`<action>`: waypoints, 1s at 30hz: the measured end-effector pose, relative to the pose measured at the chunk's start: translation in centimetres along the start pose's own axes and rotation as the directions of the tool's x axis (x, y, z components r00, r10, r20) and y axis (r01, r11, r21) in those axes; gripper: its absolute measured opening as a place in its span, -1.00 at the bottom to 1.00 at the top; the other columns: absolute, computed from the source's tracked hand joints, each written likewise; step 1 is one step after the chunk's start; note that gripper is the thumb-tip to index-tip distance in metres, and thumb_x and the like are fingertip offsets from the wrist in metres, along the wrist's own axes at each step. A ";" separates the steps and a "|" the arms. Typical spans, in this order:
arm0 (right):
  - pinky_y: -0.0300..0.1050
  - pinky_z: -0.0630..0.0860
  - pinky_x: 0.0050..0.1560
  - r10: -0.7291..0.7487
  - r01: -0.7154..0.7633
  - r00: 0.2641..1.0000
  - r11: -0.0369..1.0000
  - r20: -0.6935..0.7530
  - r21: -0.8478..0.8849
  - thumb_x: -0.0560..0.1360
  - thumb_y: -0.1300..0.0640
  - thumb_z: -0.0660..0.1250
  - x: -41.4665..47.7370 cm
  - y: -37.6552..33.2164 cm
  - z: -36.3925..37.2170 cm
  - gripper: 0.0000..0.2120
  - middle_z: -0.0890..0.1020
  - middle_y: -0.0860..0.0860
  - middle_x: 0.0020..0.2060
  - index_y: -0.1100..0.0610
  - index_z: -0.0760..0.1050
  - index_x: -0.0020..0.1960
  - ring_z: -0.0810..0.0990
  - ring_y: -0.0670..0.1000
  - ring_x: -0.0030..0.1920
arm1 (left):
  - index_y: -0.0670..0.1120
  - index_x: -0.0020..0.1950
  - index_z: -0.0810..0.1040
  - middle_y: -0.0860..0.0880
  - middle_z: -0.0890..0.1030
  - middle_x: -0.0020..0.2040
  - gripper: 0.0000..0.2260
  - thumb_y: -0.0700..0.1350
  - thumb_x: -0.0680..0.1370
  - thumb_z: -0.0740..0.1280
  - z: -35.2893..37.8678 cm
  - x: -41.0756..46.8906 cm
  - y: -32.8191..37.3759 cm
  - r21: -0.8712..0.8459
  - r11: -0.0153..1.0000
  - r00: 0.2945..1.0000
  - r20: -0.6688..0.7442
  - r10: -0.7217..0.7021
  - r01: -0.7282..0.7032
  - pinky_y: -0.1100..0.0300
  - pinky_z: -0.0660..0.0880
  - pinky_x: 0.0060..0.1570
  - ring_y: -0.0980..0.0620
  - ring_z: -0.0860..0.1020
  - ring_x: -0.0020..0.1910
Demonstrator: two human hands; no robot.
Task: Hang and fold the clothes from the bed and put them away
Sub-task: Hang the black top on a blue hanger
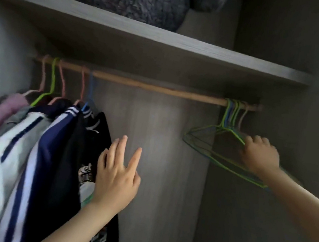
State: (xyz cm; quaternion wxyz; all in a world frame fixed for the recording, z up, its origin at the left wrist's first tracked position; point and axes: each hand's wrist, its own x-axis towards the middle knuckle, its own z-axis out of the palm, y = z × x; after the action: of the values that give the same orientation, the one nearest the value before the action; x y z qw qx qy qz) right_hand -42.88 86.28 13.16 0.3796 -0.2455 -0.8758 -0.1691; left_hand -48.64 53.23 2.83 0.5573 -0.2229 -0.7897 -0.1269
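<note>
Right hand (258, 154) grips the empty hangers (230, 130) at the right end of the rod (159, 88), hooks still on it, long axis toward camera. Left hand (117, 177) is spread wide, holding nothing, beside hung clothes (55, 145) on the left. Bed clothes not in view.

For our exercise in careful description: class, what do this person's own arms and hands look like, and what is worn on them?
The left hand and right hand are bare: no gloves, rings or bandages show. The left forearm and right forearm are uncovered as far as the picture reaches, with no sleeve, watch or bracelet in view.
</note>
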 end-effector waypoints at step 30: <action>0.06 0.42 -0.35 -0.070 0.130 0.974 0.952 -0.215 0.277 0.63 0.01 0.08 -2.9 3.9 3.5 -0.66 0.63 0.29 -0.28 0.28 0.43 0.02 0.60 0.34 -0.25 | -0.24 0.04 0.64 -0.39 0.54 0.13 -0.51 0.08 0.39 0.14 6.4 -5.4 8.8 -0.017 0.941 0.850 0.435 -0.298 0.339 -0.26 0.51 -0.17 -0.42 0.54 0.07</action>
State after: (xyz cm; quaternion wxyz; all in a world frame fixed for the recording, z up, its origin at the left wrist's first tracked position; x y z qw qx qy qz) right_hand -41.07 90.28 9.10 0.4893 -0.1240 -0.8593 -0.0826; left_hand -48.03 62.55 -4.89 0.3314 -0.1369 -0.9113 -0.2026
